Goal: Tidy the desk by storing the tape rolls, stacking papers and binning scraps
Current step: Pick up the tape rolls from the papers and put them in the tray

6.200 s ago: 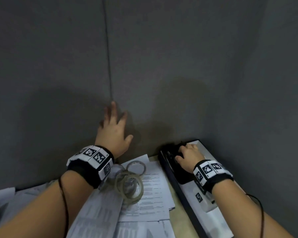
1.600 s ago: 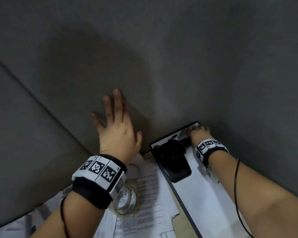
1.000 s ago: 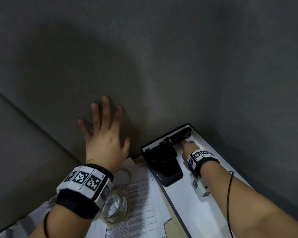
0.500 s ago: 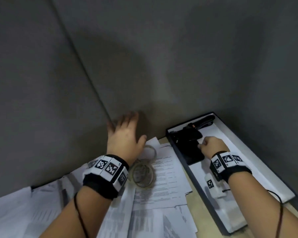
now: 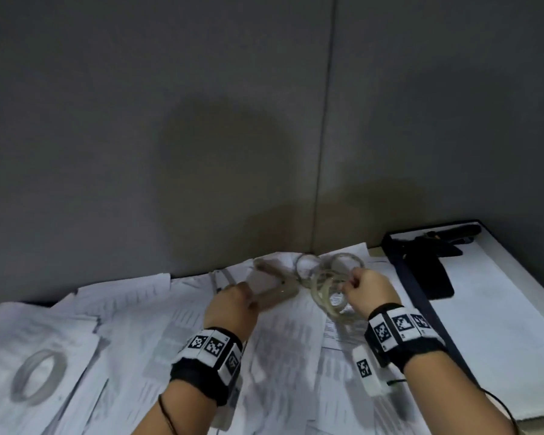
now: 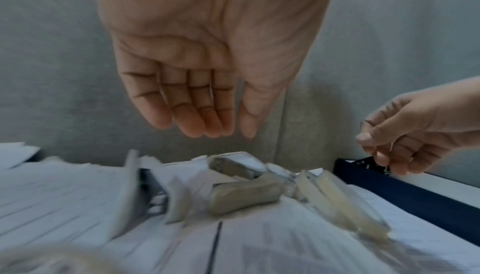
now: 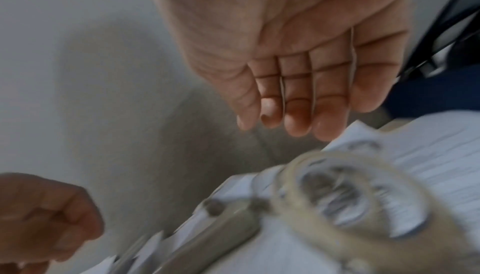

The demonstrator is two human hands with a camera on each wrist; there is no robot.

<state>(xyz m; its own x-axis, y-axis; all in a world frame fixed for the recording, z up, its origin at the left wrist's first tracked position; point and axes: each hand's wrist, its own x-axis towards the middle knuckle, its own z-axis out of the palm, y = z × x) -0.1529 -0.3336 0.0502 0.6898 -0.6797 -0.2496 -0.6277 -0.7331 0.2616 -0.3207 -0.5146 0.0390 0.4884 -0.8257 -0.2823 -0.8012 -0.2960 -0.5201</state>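
- Closest to the camera, bottom left of the head view, one grey tape roll (image 5: 39,376) sits alone on the loose papers (image 5: 132,324), well apart from everything else. Nobody's near it.
- Papers cover basically the whole desk, fanned out and overlapping, corners sticking up. No neat stack that I can see.
- Next up, the left hand (image 5: 231,304) hangs just above the sheets. The left wrist view shows its fingers (image 6: 192,114) straight and together, palm empty, gripping nothing.
- Right in front of it lies a beige tape dispenser (image 5: 272,282) on the papers. Can't tell if the hand touches it; looks just above to me.
- Over to the right, the right hand (image 5: 369,288) is above a cluster of clear tape rolls (image 5: 330,284) piled on the papers. From the head view and the left wrist view the fingers look curled as if pinching, but its own wrist view shows fingers (image 7: 298,94) fairly straight over the rolls, so I honestly can't tell whether it has one.
- Further right, a white tray with a dark rim (image 5: 484,309) holds some black tools (image 5: 437,255) at its far end. No tape rolls in it.
- At the back, just grey partition wall (image 5: 201,120).
- My read: early days. All rolls are out, papers unstacked, and no bin or scraps are in view.
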